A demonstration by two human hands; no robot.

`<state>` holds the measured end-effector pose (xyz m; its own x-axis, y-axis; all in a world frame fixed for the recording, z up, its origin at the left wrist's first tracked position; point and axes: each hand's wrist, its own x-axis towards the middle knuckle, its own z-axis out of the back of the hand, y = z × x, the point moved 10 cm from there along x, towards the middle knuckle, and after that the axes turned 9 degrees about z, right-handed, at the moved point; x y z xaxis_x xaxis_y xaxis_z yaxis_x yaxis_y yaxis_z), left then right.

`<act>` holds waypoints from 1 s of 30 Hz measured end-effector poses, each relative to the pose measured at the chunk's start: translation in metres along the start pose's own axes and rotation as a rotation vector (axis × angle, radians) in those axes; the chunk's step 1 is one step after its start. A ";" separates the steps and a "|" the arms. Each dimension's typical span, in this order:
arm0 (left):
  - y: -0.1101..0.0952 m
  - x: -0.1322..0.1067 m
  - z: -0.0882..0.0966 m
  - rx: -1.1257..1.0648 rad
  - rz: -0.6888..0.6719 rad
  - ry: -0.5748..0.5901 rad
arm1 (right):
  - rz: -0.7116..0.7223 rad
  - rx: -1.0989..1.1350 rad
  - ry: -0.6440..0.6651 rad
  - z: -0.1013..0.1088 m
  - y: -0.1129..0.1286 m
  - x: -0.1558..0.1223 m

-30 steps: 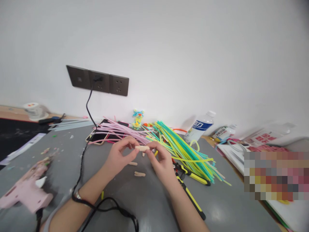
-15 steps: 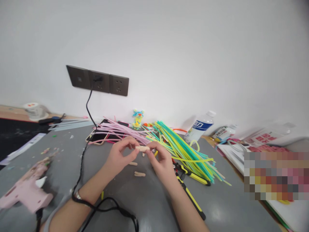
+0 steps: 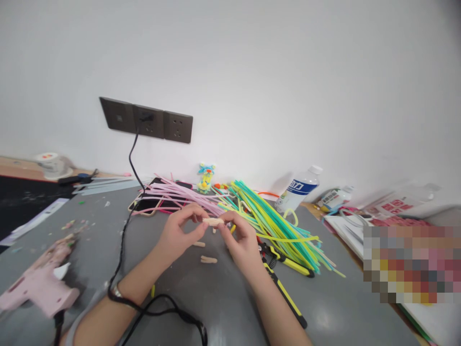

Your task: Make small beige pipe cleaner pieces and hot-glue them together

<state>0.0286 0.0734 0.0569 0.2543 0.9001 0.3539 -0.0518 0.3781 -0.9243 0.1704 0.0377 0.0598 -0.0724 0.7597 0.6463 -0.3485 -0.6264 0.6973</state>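
Between both hands, held level over the grey table, is a short beige piece of pipe cleaner. My left hand pinches its left end with thumb and fingers; my right hand pinches the right end. Below them on the table lie a folded beige piece and another beige piece, partly behind my left hand. A small beige bit shows just under the held piece. Yellow-and-black pliers lie beside my right wrist.
Pink pipe cleaners and a green-yellow bundle spread behind my hands. A pink glue gun lies at left. Its black cable crosses my left wrist. A bottle and a small blue-yellow figure stand near the wall.
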 end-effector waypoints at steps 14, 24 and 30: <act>0.003 0.000 0.000 -0.009 0.001 0.005 | 0.010 -0.001 -0.005 0.000 0.000 0.000; 0.002 0.000 -0.001 0.002 0.015 0.009 | -0.035 0.149 -0.076 0.002 -0.008 -0.003; 0.001 0.000 -0.003 -0.009 0.026 0.016 | -0.061 0.222 -0.076 0.000 -0.012 -0.002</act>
<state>0.0313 0.0730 0.0551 0.2684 0.9058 0.3277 -0.0503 0.3529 -0.9343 0.1749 0.0436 0.0501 0.0161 0.7872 0.6165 -0.1351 -0.6092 0.7814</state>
